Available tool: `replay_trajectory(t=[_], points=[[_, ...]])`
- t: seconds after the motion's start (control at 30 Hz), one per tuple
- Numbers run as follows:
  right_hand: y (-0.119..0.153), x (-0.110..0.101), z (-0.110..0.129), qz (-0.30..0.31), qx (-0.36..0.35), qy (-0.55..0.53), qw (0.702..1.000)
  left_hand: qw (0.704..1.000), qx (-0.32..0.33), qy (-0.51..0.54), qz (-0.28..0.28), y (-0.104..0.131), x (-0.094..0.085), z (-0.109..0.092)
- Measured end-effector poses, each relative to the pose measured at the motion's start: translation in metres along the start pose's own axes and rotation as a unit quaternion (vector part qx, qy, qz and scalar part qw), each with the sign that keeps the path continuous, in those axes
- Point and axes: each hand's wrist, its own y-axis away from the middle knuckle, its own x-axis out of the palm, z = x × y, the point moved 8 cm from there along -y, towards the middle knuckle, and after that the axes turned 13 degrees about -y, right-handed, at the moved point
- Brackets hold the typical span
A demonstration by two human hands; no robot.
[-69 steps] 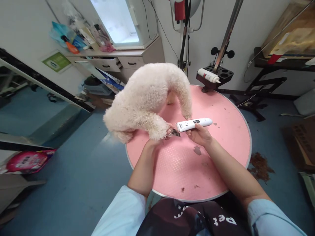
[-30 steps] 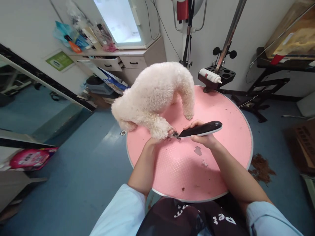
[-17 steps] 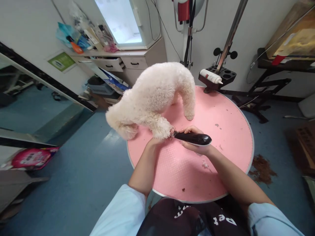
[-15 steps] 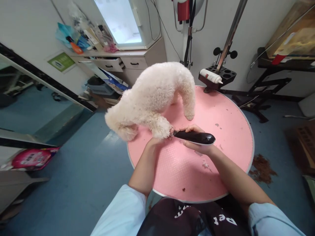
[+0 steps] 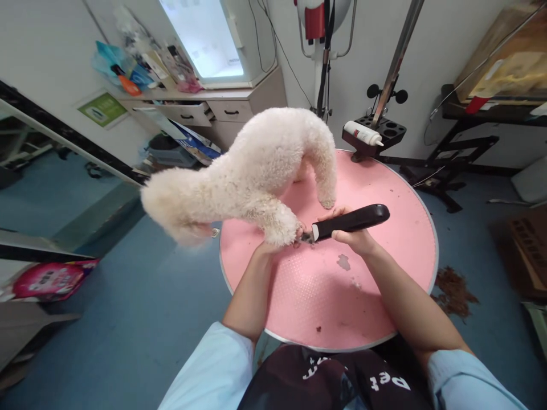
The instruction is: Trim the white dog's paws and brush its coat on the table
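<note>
A curly white dog (image 5: pixel 273 154) stands on the round pink table (image 5: pixel 307 302), its blurred head hanging past the left edge. My left hand (image 5: pixel 270 248) is wrapped around one of its front paws, and the fur hides most of the fingers. In my right hand (image 5: pixel 351 234) is a black hair clipper (image 5: pixel 352 221), its handle slanting up to the right. The clipper's metal blade end is right at the paw, close to my left fingertips. Whether the blade touches the paw I cannot tell.
Behind the table, a black holder (image 5: pixel 391 131) on a metal post carries a white bottle (image 5: pixel 363 133). Drawers (image 5: pixel 232 111) and a lit cabinet (image 5: pixel 209 40) stand at the back left. Brown hair (image 5: pixel 455 290) lies on the floor at right.
The dog's head has lifted and stretched out to the left. My right hand has tilted the clipper, raising its rear end and turning it onto its side. The left hand keeps its hold.
</note>
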Motion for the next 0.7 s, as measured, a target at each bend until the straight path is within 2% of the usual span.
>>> replay_trajectory(t=[0.17,0.4,0.53,0.7], points=[[0.0,0.003,-0.001,0.035,0.033,0.009,0.999,1.0,0.003,0.013,0.016,-0.001,0.002,0.007],[-0.002,0.001,-0.005,0.022,0.032,-0.009,0.999,0.999,0.039,0.015,0.033,-0.001,0.0,0.01],[-0.003,-0.004,-0.003,-0.02,0.012,-0.021,0.999,0.996,0.04,0.058,0.046,0.0,0.001,0.008],[-0.003,0.003,-0.008,0.016,0.031,-0.027,0.999,0.995,0.037,0.075,0.057,0.0,0.003,0.01]])
